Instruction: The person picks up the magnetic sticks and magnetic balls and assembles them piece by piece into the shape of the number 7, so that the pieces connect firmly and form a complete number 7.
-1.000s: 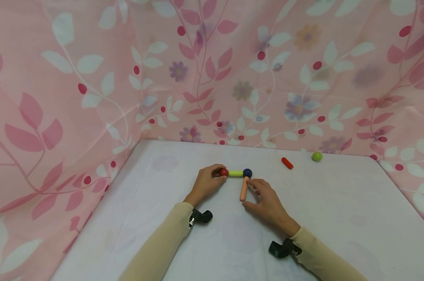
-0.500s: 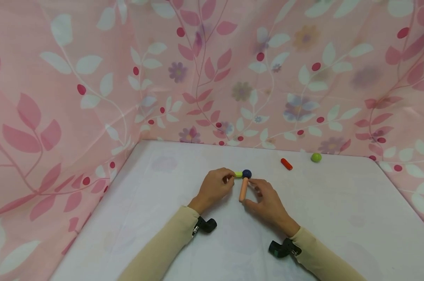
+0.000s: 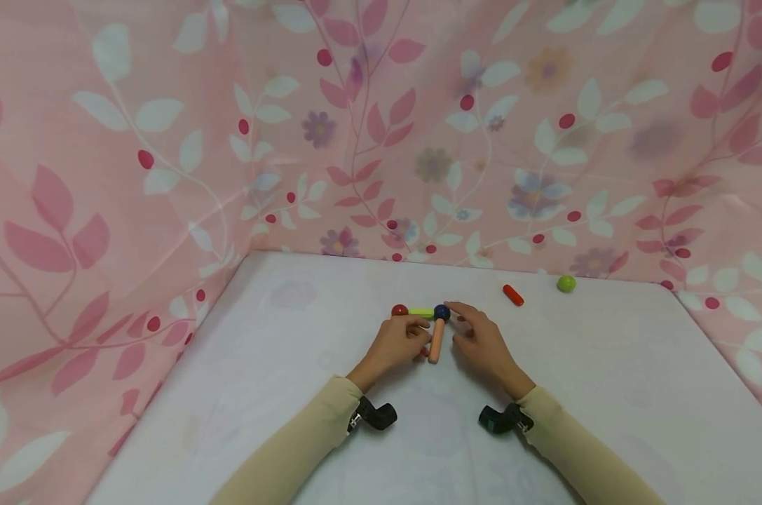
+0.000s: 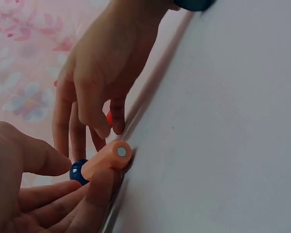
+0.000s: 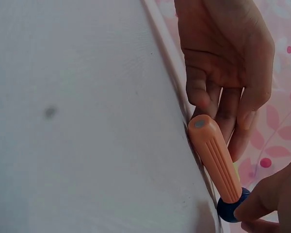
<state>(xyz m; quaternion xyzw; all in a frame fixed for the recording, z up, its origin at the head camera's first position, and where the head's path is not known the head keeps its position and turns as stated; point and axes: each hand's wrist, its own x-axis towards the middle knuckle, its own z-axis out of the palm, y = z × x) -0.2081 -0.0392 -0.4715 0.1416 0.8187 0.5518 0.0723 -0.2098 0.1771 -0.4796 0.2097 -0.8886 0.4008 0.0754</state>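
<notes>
An orange magnetic stick [image 3: 437,341] with a grey metal disc in its near end meets a dark blue ball [image 3: 441,312]. From that ball a yellow-green stick [image 3: 421,313] runs left to a red ball [image 3: 399,310]. My left hand [image 3: 398,344] is at the left of the orange stick, its fingertips against the stick's side, thumb apart from it in the left wrist view. My right hand [image 3: 484,344] reaches in from the other side with loosely bent fingers. One fingertip touches the blue ball [image 5: 229,209] in the right wrist view; the thumb stays off the stick.
Farther back on the white-covered table [image 3: 280,308] lie a short red stick [image 3: 513,294] and a green ball [image 3: 566,283]. A pink floral curtain [image 3: 381,140] hangs behind the table and at its sides. Each wrist carries a black camera mount [image 3: 377,414].
My left hand has left the red ball and moved right and nearer, to the orange stick. My right hand has moved off the orange stick, up to the blue ball.
</notes>
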